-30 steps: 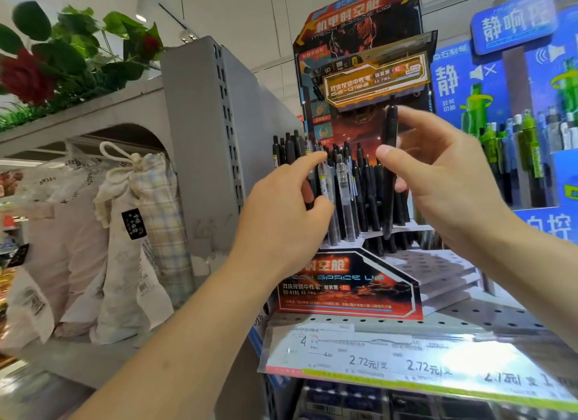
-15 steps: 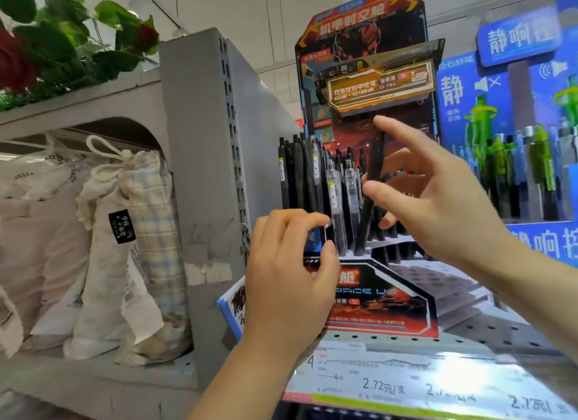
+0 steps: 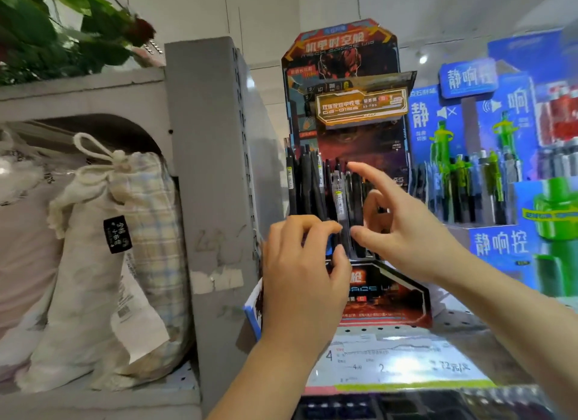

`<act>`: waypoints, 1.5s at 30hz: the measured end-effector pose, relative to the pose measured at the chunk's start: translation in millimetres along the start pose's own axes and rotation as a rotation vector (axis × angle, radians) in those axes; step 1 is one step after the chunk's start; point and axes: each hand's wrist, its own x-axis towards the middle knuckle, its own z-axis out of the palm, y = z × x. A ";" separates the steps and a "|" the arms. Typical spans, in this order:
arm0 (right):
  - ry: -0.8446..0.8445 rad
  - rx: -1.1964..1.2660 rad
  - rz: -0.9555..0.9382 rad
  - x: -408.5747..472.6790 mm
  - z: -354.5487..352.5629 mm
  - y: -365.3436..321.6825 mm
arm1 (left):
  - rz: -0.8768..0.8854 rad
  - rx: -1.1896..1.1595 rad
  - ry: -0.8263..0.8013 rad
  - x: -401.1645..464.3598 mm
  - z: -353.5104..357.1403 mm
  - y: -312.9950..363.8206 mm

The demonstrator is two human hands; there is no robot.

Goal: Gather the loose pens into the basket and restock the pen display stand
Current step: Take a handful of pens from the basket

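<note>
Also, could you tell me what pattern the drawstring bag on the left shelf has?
The drawstring bag has a pale plaid check in cream, blue and yellow, per the head view.

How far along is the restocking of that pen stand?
Partly done: a row of dark pens already stands in the display stand. In hand: the right hand is at one black pen, and the left hand is at the row's base. The front tiers look unfilled; no basket shows.
</note>
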 end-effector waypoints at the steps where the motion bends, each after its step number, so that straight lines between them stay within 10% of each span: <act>1: 0.012 -0.045 -0.008 -0.3 1.5 -1.3 | 0.000 -0.005 -0.004 0.6 0.3 -0.2; 18: 0.135 0.025 0.387 -125.8 -50.9 -36.4 | -0.196 -0.225 -0.141 -8.1 -22.9 29.3; 36: 0.261 -0.277 0.890 -432.3 -534.9 19.1 | -0.237 -1.132 -0.920 -68.1 216.2 542.4; 45: 0.368 -0.291 0.942 -458.6 -692.1 109.5 | 0.109 -0.931 -0.989 -6.2 365.0 690.7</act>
